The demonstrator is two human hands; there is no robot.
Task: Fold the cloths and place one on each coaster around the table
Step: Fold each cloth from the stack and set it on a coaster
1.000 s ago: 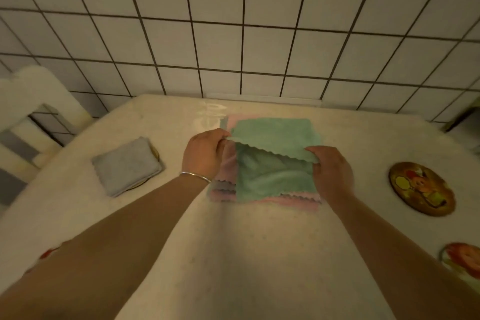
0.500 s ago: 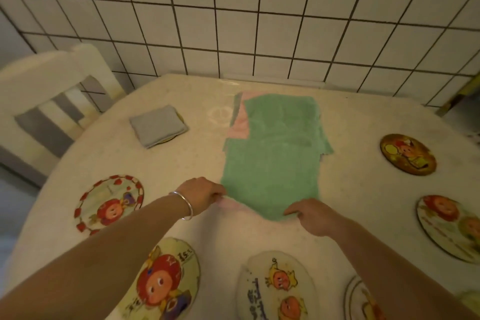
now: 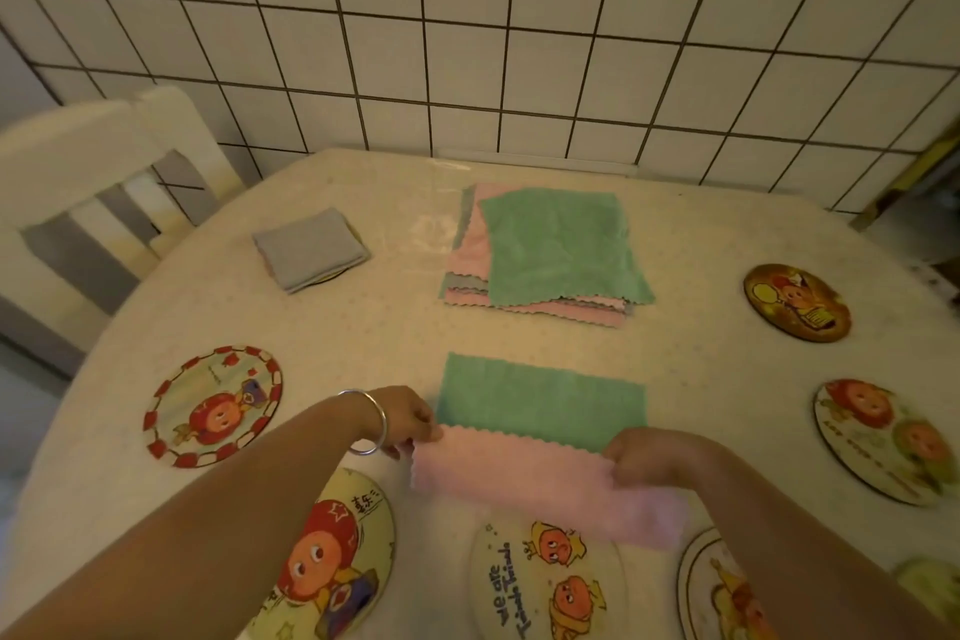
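A green cloth [image 3: 540,403] lies flat on the table [image 3: 363,327] in front of me. Its near part [image 3: 545,483] shows pink and is lifted off the table. My left hand [image 3: 410,424] pinches the left corner of that pink part, and my right hand [image 3: 639,460] grips the right end. Behind it sits a stack of unfolded cloths [image 3: 556,250], green on top with pink and grey below. A folded grey cloth [image 3: 311,250] rests on a coaster at the back left.
Several round cartoon coasters ring the table: one at the left [image 3: 213,405], two near me [image 3: 327,556] [image 3: 545,582], two at the right [image 3: 797,309] [image 3: 888,439]. A white chair [image 3: 78,182] stands at the left. A tiled wall closes the back.
Both hands drew the green cloth off the stack toward me and laid it on the table. Its near part is now raised, showing a pink side.
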